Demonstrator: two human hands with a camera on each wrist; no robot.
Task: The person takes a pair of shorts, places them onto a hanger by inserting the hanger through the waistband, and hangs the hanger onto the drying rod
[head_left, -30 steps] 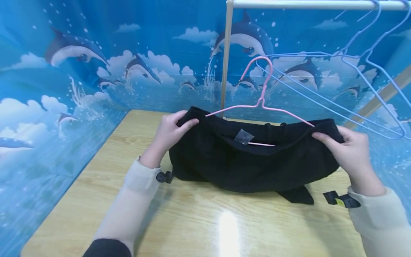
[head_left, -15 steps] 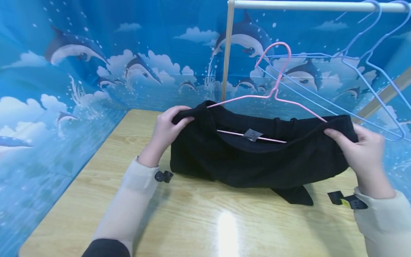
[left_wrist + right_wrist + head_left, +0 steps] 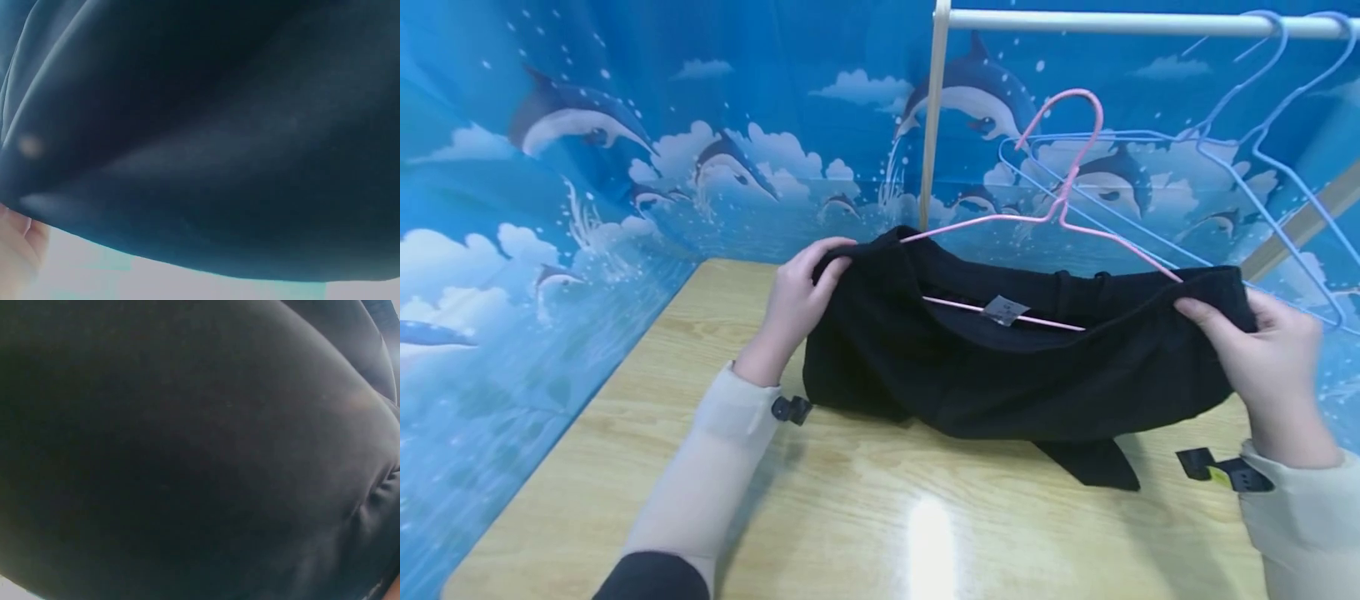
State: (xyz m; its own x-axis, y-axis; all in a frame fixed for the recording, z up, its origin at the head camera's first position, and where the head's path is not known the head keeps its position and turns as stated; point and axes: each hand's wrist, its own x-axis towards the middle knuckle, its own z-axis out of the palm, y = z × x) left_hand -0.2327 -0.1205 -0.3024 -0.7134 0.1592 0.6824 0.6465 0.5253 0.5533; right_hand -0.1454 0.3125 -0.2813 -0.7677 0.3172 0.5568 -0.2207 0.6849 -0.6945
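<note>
In the head view, a black garment (image 3: 1000, 392) is stretched wide between both hands above the table. Its left upper edge is gripped by the left hand (image 3: 801, 292), thumb in front. The right hand (image 3: 1270, 358) pinches the right upper corner, its thumb on the front cloth. A pink hanger (image 3: 1063, 208) sits inside the opening, hook upward, its shoulder ends hidden under the cloth; the lower bar shows behind a small grey tag (image 3: 1004, 310). Dark cloth (image 3: 219, 156) fills most of the left wrist view, and black cloth (image 3: 187, 450) nearly all of the right wrist view.
Behind the garment stands a rack with a white rail (image 3: 1112, 22) and a thin post (image 3: 934, 125). Blue hangers (image 3: 1236, 92) hang from its right part. The wooden table (image 3: 842, 517) lies below, and a dolphin-print curtain (image 3: 647, 92) surrounds it.
The pink hanger has moved right and up together with the garment's right side. The right hand has shifted right, stretching the cloth wider. More of the hanger's lower bar shows.
</note>
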